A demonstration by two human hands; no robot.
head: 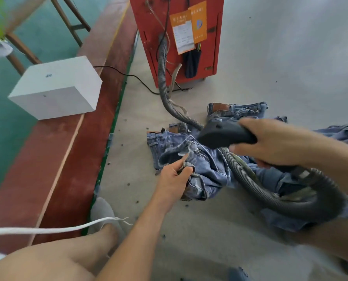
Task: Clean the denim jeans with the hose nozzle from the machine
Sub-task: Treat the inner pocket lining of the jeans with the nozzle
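Your right hand grips the nozzle, just over the jeans on the floor in front of the red machine. Left hand pinches denim near the fly. Risk: hose loop drags across fabric, bunching it, or suction grabs loose cloth.

Jeans on the floor before the machine, box to the left.

Jeans: faded blue denim, frayed edges, brown leather-look patch at waistband. Nozzle: matt black plastic, smooth. Hose: grey ribbed plastic. Machine: red painted panels, scuffed, orange paper labels stuck on. Floor: grey, matt, speckled. Box: white, smooth, matt.
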